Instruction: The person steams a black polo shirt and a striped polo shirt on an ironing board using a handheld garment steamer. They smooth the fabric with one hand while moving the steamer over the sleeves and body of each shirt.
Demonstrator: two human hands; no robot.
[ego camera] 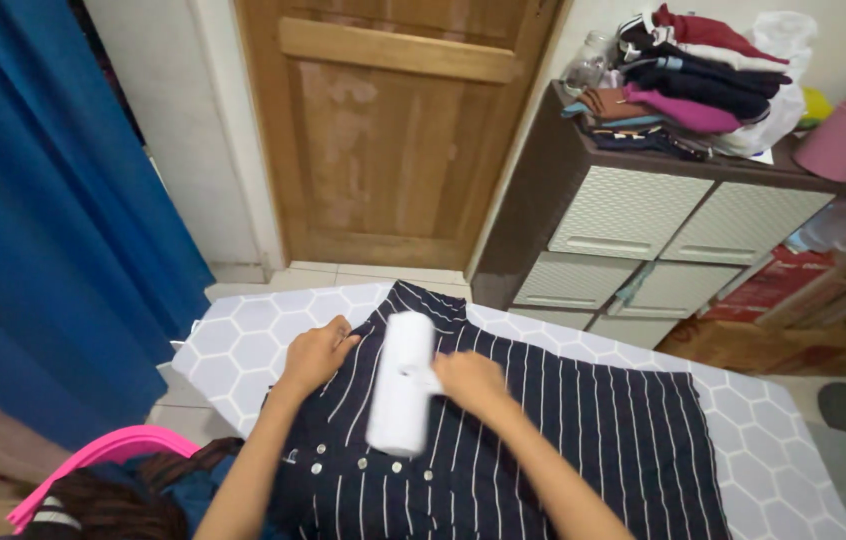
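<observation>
Right hand [471,380] is wrapped around the handle of a fat white lint roller [402,396], a smooth cylinder blurred a bit, lying on a navy shirt [543,430] with thin white pinstripes and a row of small shiny buttons. Left hand [315,356] is flat, fingers spread loosely, pressing the fabric down near the collar. The shirt's laid out on an ironing board [233,335] with a grey hexagon-print cover. Behind it: a wooden door [383,130], a blue curtain [33,220], and a dark drawer cabinet [643,215] with folded clothes [693,80] piled on top.
</observation>
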